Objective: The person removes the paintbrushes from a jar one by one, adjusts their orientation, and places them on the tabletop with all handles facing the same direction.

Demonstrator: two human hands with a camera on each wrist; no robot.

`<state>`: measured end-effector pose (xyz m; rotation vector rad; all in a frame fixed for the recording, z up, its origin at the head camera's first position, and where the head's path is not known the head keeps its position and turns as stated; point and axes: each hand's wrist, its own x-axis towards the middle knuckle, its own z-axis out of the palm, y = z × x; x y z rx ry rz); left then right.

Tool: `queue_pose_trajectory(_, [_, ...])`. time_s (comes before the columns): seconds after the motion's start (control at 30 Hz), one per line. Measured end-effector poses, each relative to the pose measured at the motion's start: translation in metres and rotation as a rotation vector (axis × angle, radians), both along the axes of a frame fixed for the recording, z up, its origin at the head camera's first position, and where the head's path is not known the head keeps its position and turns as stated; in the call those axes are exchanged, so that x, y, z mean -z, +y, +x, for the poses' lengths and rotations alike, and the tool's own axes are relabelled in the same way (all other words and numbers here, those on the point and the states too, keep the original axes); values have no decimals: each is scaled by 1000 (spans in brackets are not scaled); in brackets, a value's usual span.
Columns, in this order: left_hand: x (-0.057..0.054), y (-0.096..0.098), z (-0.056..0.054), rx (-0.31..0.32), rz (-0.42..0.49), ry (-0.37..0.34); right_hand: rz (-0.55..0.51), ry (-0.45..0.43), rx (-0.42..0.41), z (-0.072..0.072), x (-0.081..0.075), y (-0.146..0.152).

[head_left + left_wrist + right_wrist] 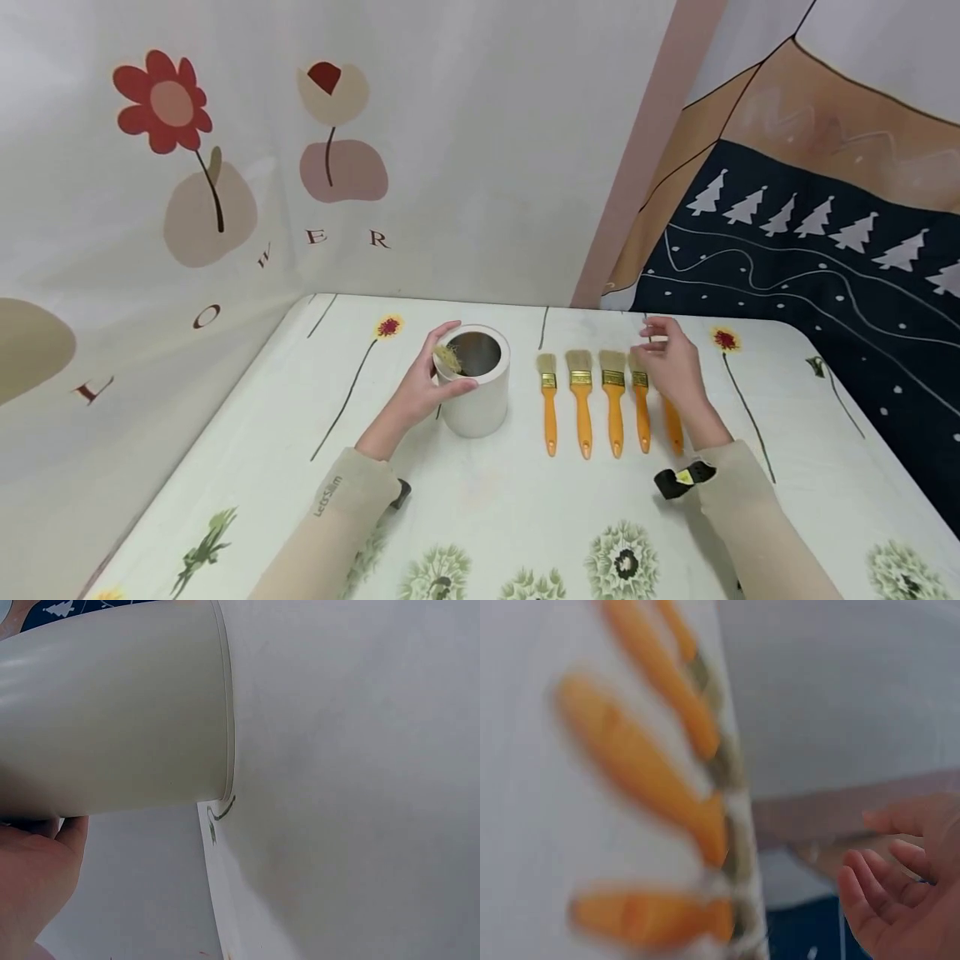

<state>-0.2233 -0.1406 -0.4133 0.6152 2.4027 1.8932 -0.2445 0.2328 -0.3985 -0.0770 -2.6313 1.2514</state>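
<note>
My left hand (420, 387) grips a white cylindrical canister (474, 412) from its left side, thumb across the front and fingers behind. The canister stands upright with its open top showing a grey inside; a yellow-green tuft (447, 358) shows at the rim. In the left wrist view the canister wall (120, 720) fills the upper left. To the right lies a row of flat paintbrushes with orange handles, among them a wide paintbrush (582, 400). My right hand (677, 367) hovers over the rightmost paintbrush (672, 429), hiding its bristle end. Its fingers (877, 881) are loosely bent and hold nothing.
A white tablecloth (480, 500) printed with flowers covers the table. Behind it hangs a pale curtain (480, 167) with flower prints, and at the right a dark blue cloth (787, 258) with white trees.
</note>
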Motion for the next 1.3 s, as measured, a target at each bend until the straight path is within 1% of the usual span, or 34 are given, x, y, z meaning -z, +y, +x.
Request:
queue_pose_trajectory(0.13, [0, 1, 0, 4, 0, -1, -91, 32, -111, 4, -18, -30])
queue_pose_trajectory(0.27, [0, 1, 0, 7, -4, -4, -185, 57, -231, 7, -29, -61])
queue_pose_trajectory(0.33, [0, 2, 0, 8, -6, -4, -218, 69, -289, 10, -33, -77])
queue_pose_trajectory(0.47, [0, 2, 0, 9, -10, -11, -243, 77, -422, 16, -41, -112])
queue_pose_trajectory(0.53, [-1, 2, 1, 7, -16, -20, -197, 85, -485, 18, -44, -129])
queue_pose_trajectory(0.57, [-1, 2, 1, 5, -18, -25, -157, 100, -508, 19, -46, -136])
queue_pose_trajectory(0.67, [-1, 2, 2, 10, -27, -35, -4, 151, -564, 22, -52, -156])
queue_pose_trajectory(0.73, [-2, 1, 3, 13, -17, -41, 103, 177, -607, 23, -56, -166])
queue_pose_trajectory(0.8, [-2, 0, 2, 22, -5, -38, 172, 161, -676, 23, -60, -175])
queue_pose_trajectory(0.87, [-2, -1, 2, 31, 4, -32, 219, 127, -733, 22, -62, -182])
queue_pose_trajectory(0.93, [-2, -1, 1, 38, 8, -27, 250, 93, -762, 19, -63, -188])
queue_pose_trajectory(1.03, [-1, -1, 0, 43, 1, -25, 272, 78, -757, 16, -61, -192])
queue_pose_trajectory(1.2, [-1, -1, 1, 34, -6, -28, 261, 131, -729, 15, -55, -193])
queue_pose_trajectory(1.3, [-1, -1, 1, 41, 7, -26, 196, 153, -703, 15, -52, -191])
